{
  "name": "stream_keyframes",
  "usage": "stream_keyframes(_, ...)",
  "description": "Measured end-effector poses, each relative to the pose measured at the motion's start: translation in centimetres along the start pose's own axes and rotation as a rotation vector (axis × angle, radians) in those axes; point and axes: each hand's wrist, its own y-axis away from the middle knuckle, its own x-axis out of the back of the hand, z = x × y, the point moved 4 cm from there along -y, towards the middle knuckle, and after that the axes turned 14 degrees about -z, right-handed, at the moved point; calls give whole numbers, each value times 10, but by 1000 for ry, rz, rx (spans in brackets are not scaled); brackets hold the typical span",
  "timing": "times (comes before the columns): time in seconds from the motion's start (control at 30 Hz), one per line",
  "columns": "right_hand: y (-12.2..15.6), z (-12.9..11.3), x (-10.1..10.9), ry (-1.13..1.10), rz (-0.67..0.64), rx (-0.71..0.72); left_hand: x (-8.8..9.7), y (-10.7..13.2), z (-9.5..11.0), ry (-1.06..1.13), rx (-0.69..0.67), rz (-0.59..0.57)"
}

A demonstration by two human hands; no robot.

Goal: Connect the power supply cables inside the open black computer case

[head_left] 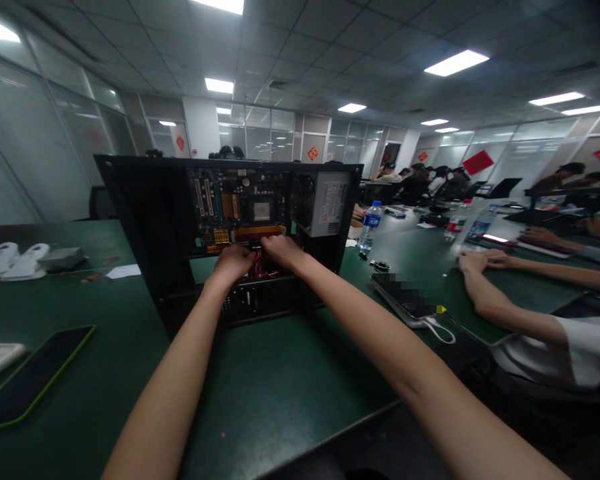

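Note:
An open black computer case stands upright on the table, its inside facing me. Within it are a motherboard and, at the upper right, a silver power supply with a fan. Below the board's lower edge, a bunch of red, yellow and dark cables runs between my hands. My left hand is closed at the cables' left side, fingertips turned inward. Slightly higher, my right hand is closed on their right side, close to the red and yellow memory slots. Both sets of fingertips are partly hidden.
To the right of the case are a water bottle, a phone with a white cable, and a co-worker's hands resting on the table. At left lie a green-edged phone, a white device and a grey block.

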Motion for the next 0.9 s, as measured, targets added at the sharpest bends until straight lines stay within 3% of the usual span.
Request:
stream_keyframes(0.27,-4,8,-5,-11,11,114,0,-15,2,-143,39,11)
stream_keyframes(0.4,-6,10,-7,-131,44,97,2,-16,6,-217,81,-17)
stream_keyframes(0.6,-5,19,-17,-357,141,84,5,-9,17,-304,36,-34)
stream_keyframes(0.73,-4,26,-21,-483,136,-23,5,-9,19,-333,25,-29)
stream_keyframes(0.9,-6,27,-20,-484,88,-87,3,-13,19,-356,31,-3)
